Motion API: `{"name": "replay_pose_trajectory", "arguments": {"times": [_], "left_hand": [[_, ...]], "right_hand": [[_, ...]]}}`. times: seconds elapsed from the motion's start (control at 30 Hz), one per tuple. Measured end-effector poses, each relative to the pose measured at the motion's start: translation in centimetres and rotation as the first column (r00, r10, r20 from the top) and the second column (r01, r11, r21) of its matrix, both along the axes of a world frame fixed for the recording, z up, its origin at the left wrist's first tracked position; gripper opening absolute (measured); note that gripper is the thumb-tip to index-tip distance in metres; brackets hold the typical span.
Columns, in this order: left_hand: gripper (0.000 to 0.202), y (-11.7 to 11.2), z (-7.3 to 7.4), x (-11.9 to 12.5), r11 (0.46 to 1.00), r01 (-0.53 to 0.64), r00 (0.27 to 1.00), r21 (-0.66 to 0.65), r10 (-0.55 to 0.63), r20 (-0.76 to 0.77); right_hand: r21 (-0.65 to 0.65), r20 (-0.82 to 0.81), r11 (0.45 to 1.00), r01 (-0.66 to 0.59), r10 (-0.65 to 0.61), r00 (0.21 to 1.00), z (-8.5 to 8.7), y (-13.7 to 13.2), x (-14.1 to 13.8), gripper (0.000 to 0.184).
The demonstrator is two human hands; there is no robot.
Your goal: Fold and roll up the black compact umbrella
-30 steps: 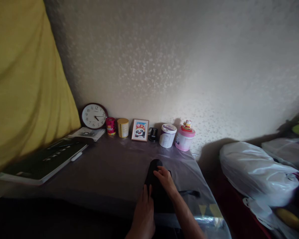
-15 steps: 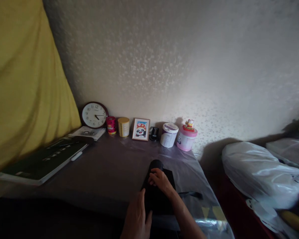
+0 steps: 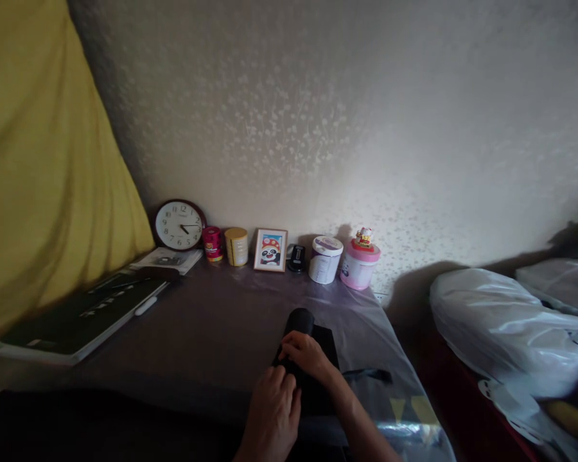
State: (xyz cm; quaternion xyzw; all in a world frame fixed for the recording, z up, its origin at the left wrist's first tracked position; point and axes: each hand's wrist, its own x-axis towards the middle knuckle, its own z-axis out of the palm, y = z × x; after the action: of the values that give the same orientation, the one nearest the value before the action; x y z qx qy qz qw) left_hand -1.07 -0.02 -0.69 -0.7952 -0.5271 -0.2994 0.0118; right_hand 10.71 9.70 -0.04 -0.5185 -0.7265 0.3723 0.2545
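From my remote seat I see a black, roll-like item [image 3: 299, 319] near the front edge of the tabletop [image 3: 212, 321]. Left hand [image 3: 273, 407] and right hand [image 3: 307, 353] curl over it; whether fingers clamp it, I can't tell. Slack pressure could let it unroll.

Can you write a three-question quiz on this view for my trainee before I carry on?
1. True or false: in the picture, the clock stands to the right of the frame.
2. What does the figurine stand on?
3. What are the left hand and right hand at? A) the book; B) the black item; C) the white tub.

Key: 1. False, it is to the left. 2. The pink tub. 3. B.
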Motion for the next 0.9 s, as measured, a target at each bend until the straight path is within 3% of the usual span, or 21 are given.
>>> {"name": "replay_pose_trajectory", "arguments": {"times": [0.03, 0.1, 0.2, 0.33, 0.47, 0.57, 0.7, 0.8, 0.9], "left_hand": [[0.017, 0.1, -0.2, 0.2, 1.0, -0.003, 1.0, -0.004, 0.003, -0.01], [0.035, 0.3, -1.3, 0.6, 1.0, -0.016, 0.999, 0.007, 0.017, -0.036], [0.058, 0.4, -3.8, 1.3, 0.999, -0.048, 0.993, 0.011, 0.049, -0.104], [0.059, 0.6, -6.9, 1.7, 0.997, -0.076, 0.985, 0.02, 0.078, -0.154], [0.069, 0.7, -8.4, 1.6, 0.99, -0.137, 0.969, 0.02, 0.138, -0.204], [0.071, 0.7, -7.7, 1.6, 0.985, -0.161, 0.954, -0.063, 0.139, -0.266], [0.068, 0.7, -4.5, 1.9, 0.92, -0.19, 0.934, -0.343, 0.062, -0.353], [0.067, 0.6, -2.7, 2.0, 0.877, -0.196, 0.942, -0.438, 0.045, -0.333], [0.068, 0.4, -2.4, 1.9, 0.896, -0.18, 0.954, -0.407, 0.059, -0.293]], "right_hand": [[0.035, 0.046, 0.999, 0.005, -0.007, 0.999, 0.2, -0.1, -0.1, 0.017], [0.092, 0.114, 0.996, -0.007, -0.004, 0.993, 0.6, -0.5, -0.2, 0.018], [0.201, 0.183, 0.976, -0.079, 0.041, 0.982, 0.7, -1.2, -0.1, 0.019], [0.413, 0.229, 0.894, -0.171, 0.08, 0.97, -0.3, -1.3, 0.7, 0.021], [0.47, 0.26, 0.854, -0.221, 0.105, 0.96, -1.6, 0.6, 1.5, 0.025], [0.465, 0.3, 0.859, -0.213, 0.073, 0.951, -2.0, 3.0, 1.7, 0.027], [0.436, 0.332, 0.889, -0.139, -0.015, 0.943, -2.2, 6.2, 1.8, 0.03], [0.412, 0.336, 0.911, 0.006, -0.158, 0.928, -2.1, 7.3, 2.6, 0.028], [0.413, 0.284, 0.879, 0.237, -0.372, 0.884, -1.9, 6.6, 4.9, 0.032]]}}
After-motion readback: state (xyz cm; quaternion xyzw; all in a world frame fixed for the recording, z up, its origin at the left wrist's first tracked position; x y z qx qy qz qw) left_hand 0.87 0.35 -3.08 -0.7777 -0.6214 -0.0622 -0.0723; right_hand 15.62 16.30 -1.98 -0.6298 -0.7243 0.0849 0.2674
